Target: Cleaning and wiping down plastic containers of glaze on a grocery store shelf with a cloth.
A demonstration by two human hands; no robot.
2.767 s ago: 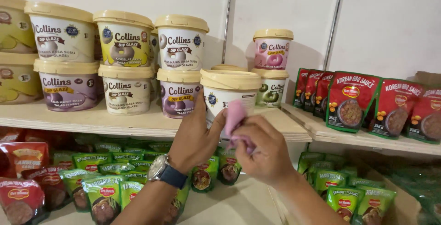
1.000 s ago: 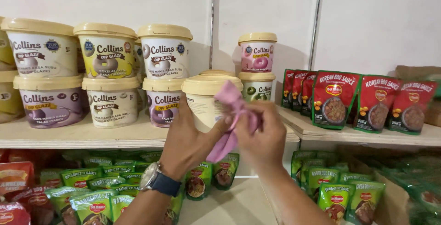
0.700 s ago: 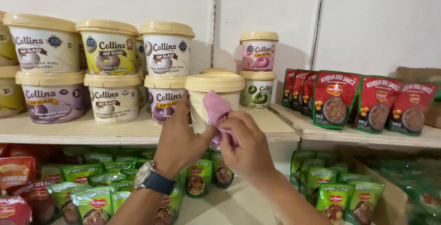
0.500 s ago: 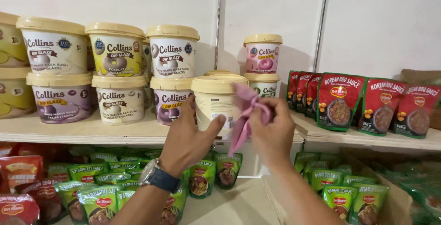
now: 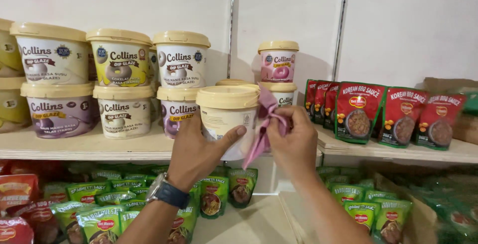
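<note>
1. Landmark: the cream-lidded tub held at the front edge of the wooden shelf. All positions below are given relative to this tub.
2. Left hand: the fingers wrap the tub's lower left side and the thumb lies across its front, near the base. The grip is closed on the tub. A wristwatch sits on this wrist, below and left of the tub.
3. Right hand: the fingers are curled tight around a bunched pink cloth. The cloth is pressed against the tub's right side, just under the lid rim, with a loose tail hanging down past the tub's base.
4. Tub position: it is upright, at or just above the shelf edge. Whether its base rests on the shelf cannot be told, since the left hand covers it.
5. Progress, as a judgement: wiping is under way on the right flank of the tub. The lid top and the front face look clean, but which faces are already wiped cannot be told.
6. Behind and left of the tub: stacked glaze tubs in two tiers.
7. Behind and right of the tub: two smaller stacked tubs, the upper one pink-labelled.
8. Further right of the tub: red sauce pouches standing in a row.
9. Below the tub: green sauce pouches on the lower level.
</note>
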